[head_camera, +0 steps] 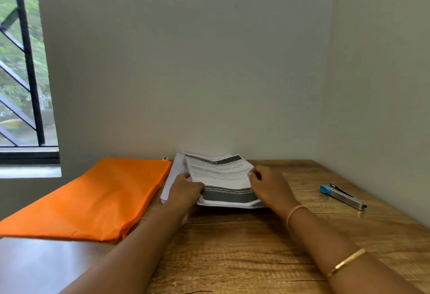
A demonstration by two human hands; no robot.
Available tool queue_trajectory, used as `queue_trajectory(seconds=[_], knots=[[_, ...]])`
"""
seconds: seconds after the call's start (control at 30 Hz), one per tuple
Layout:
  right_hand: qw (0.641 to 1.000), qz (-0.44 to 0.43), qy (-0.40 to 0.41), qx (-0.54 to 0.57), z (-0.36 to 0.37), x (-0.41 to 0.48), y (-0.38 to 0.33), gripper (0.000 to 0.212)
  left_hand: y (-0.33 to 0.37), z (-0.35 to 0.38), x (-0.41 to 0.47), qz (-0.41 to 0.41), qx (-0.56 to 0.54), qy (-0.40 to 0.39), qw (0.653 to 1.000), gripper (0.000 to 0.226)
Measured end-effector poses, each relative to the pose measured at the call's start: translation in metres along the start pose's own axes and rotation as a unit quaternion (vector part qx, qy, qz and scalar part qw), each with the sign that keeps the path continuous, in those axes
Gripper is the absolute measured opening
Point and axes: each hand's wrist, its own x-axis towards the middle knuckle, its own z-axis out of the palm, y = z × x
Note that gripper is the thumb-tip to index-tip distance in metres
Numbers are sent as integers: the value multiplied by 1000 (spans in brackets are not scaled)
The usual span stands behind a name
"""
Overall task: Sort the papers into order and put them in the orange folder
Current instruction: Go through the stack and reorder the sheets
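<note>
My left hand (186,189) grips the papers (221,177) at their left edge; my right hand (267,184) pinches the right edge. The stack lies on the table (232,247), just beside the folder (100,196). Risk: the bowed top sheets may slip my pinch, fan out and lose order.

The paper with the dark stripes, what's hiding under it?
More white papers, stacked; their edges peek out on the left. The left hand and right hand grip the top paper by its edges. What is printed on the lower ones is covered.
</note>
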Motion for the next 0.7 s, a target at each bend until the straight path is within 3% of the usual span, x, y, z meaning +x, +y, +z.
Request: queue_trajectory(seconds=[0.13, 0.27, 0.37, 0.53, 0.7], knots=[[986, 86, -102, -101, 7, 6, 19, 36, 4, -12, 12, 82, 93, 71, 990, 58], [986, 67, -127, -80, 20, 10, 10, 38, -2, -30, 24, 107, 152, 113, 976, 39], [983, 62, -142, -95, 30, 16, 8, 38, -8, -37, 30, 98, 215, 130, 963, 35], [979, 69, -170, -86, 42, 22, 4, 39, -11, -29, 36, 49, 296, 89, 950, 41], [972, 85, -190, -107, 53, 28, -7, 43, -12, -34, 41, 33, 262, 116, 957, 44]])
